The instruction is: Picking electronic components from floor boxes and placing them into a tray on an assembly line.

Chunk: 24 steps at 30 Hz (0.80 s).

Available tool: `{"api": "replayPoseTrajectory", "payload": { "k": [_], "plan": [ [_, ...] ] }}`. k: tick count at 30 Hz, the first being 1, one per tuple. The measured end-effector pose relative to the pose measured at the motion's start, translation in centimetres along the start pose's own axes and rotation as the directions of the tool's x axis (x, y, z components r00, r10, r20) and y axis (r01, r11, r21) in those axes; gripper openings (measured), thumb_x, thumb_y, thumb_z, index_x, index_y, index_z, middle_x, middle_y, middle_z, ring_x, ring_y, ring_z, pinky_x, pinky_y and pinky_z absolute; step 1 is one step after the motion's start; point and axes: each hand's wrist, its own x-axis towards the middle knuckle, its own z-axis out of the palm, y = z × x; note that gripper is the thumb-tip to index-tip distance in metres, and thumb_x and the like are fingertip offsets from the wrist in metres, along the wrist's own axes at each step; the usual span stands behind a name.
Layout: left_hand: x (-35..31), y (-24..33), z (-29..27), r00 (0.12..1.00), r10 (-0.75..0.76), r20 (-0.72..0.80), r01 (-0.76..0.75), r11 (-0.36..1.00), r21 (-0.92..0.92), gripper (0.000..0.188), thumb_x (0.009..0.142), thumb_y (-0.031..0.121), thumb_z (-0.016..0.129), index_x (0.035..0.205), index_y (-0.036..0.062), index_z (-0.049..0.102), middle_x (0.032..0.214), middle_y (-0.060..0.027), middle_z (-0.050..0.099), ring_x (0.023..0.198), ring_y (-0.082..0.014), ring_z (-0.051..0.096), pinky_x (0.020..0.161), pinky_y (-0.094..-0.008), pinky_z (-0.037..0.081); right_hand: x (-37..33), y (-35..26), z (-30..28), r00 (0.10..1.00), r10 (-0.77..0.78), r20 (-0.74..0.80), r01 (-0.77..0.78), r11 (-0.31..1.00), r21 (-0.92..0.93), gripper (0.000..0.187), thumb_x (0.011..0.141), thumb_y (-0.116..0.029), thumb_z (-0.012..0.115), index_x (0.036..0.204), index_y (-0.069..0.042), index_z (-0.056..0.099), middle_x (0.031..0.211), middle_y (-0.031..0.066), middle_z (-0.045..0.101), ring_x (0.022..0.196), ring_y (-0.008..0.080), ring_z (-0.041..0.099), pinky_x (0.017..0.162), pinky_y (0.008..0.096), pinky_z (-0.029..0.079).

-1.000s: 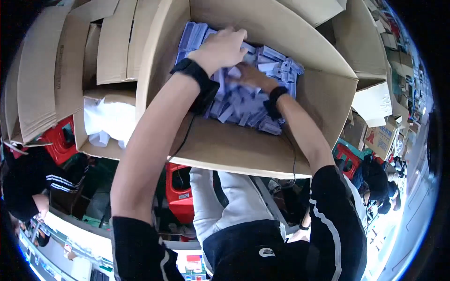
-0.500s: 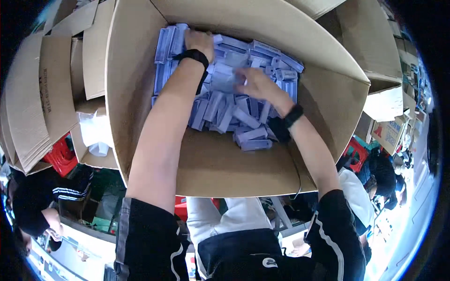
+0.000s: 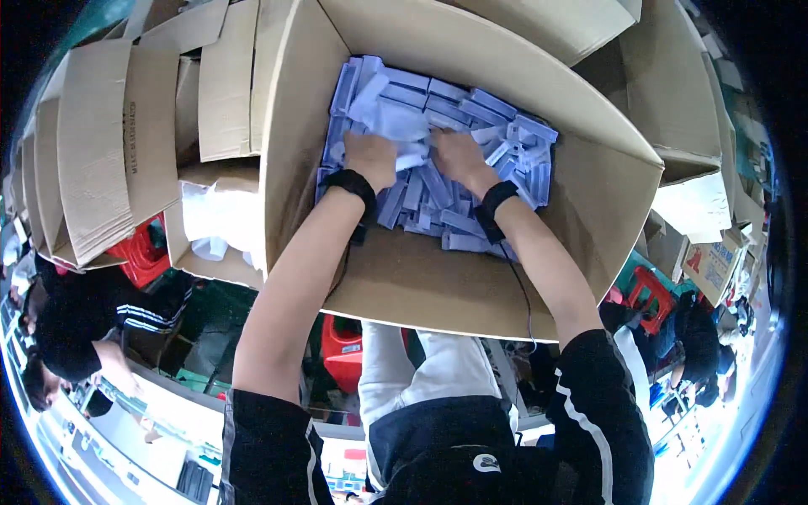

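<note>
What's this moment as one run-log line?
left hand: at lavender oblong parts; right hand: at same parts; grips: unclear; layout: tidier far side, jumbled nearer; container: open cardboard box

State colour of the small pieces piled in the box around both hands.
The small pieces look mostly pale blue-violet; best seen in the head view.

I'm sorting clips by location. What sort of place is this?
Probably a factory floor or workshop: a large open cardboard box holds many similar pale purple pieces, more cartons stand around it, and other people are in view on both sides.
</note>
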Motion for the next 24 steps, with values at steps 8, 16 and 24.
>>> {"api": "replayPoseTrajectory", "payload": {
  "k": [8,16,24],
  "plan": [
    [3.8,0.3,4.4,0.713,0.392,-0.581,-0.497,0.867,-0.026,0.056,0.068,0.034,0.075,0.116,0.0083,0.061,0.108,-0.0203,0.063,0.116,-0.0382,0.051,0.106,-0.0488,0.031,-3.6,-2.2,-1.1,0.958,-0.161,0.237,0.173,0.984,-0.032,0.019,0.08,-0.011,0.055,0.093,0.0,0.063,0.089,0.0221,0.066,0.087,0.0368,0.065,0.069,0.0459,0.053],
    [-2.0,6.2,2.0,0.835,0.51,-0.205,-0.546,0.813,-0.203,0.026,0.072,0.024,0.069,0.091,0.0058,0.067,0.095,-0.0178,0.065,0.102,-0.0349,0.059,0.097,-0.0462,0.038,-12.4,-3.9,-8.8,0.973,-0.183,0.138,0.177,0.983,0.058,0.013,0.074,-0.004,0.057,0.083,0.001,0.065,0.084,0.0212,0.064,0.081,0.0368,0.064,0.068,0.0447,0.052],
    [-17.4,9.3,-5.0,0.686,0.654,-0.319,-0.725,0.579,-0.373,0.01,0.07,0.006,0.061,0.078,0.0036,0.064,0.072,-0.0147,0.063,0.077,-0.0328,0.065,0.08,-0.0443,0.048,-21.9,-9.9,-24.1,0.804,-0.311,0.506,0.344,0.939,0.029,0.009,0.077,-0.012,0.061,0.074,-0.004,0.063,0.083,0.0105,0.065,0.083,0.0267,0.064,0.061,0.0364,0.051]
  ]
}}
